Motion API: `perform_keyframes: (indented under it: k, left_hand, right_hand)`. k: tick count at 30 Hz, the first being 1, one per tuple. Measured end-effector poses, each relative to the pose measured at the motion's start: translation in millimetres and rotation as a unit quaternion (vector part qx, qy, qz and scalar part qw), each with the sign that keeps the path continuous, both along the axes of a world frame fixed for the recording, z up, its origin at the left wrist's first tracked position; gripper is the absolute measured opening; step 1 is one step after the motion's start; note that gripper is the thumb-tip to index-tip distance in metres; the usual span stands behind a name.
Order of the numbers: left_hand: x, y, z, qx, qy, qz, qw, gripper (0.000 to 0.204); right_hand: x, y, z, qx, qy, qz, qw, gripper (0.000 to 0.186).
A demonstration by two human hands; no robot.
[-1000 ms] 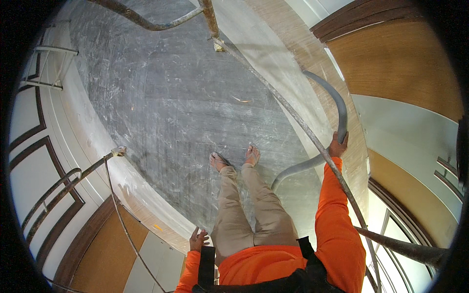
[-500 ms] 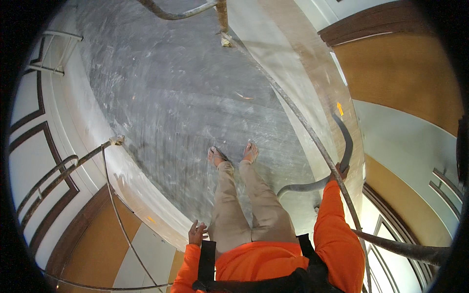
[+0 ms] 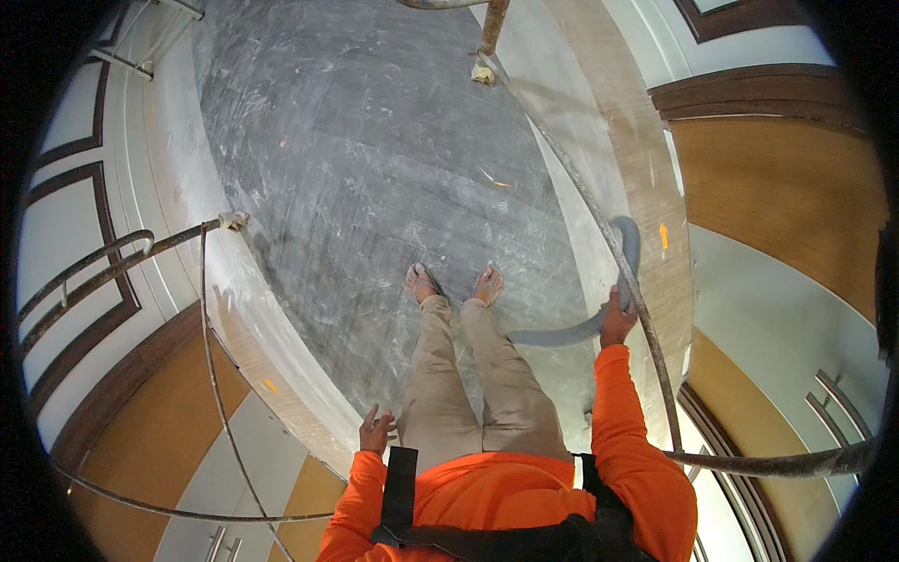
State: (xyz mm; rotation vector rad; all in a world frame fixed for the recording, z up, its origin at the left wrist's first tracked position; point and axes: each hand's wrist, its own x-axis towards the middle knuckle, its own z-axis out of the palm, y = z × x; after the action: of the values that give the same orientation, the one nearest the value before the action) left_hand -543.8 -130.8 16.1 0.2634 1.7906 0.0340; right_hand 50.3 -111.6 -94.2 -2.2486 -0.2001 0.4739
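Observation:
My right hand (image 3: 617, 320) is closed around a grey flexible hose (image 3: 562, 334). On one side the hose curves toward my lower legs; on the other it bends up and away beside a thin diagonal metal brace (image 3: 582, 184). The hand is just left of that brace. My left hand (image 3: 376, 431) hangs beside my left thigh, fingers apart, with nothing in it. My sandalled feet stand on a dusty dark grey surface (image 3: 375, 178).
Scaffold tubes flank me: a curved tubular frame (image 3: 103, 273) at left, a thick tube (image 3: 777, 465) at lower right and an upright (image 3: 493, 28) at the far side. Below the platform are brown-and-cream panels (image 3: 768, 187) and cabinets with bar handles (image 3: 838, 407).
My right hand has moved left with the hose, from behind the diagonal brace to its left side. The hose's far bend has swung left too. The view has shifted slightly; my left hand still hangs down.

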Motion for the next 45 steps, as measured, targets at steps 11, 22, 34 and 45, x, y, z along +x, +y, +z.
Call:
perform_keyframes:
  k: [11, 22, 34, 45]
  left_hand:
    - [-10.7, -9.1, -0.6, 0.005, 0.003, 0.002, 1.0, 0.084]
    - [-22.8, -6.3, -8.5, 0.01, -0.012, 0.003, 1.0, 0.081]
    - [-20.7, -21.8, 17.9, -0.021, 0.015, 0.043, 0.999, 0.084]
    - [-88.3, -18.8, -2.7, -0.009, -0.032, 0.204, 0.978, 0.085]
  right_hand:
    - [-9.6, 11.5, 1.1, -0.027, 0.006, 0.029, 0.999, 0.073]
    - [34.5, -171.4, -46.8, -0.149, -0.022, -0.074, 0.986, 0.07]
    - [-33.1, 7.2, 19.8, -0.193, -0.054, 0.109, 0.974, 0.08]
    - [-153.0, 207.4, 39.4, -0.165, -0.088, 0.307, 0.933, 0.078]
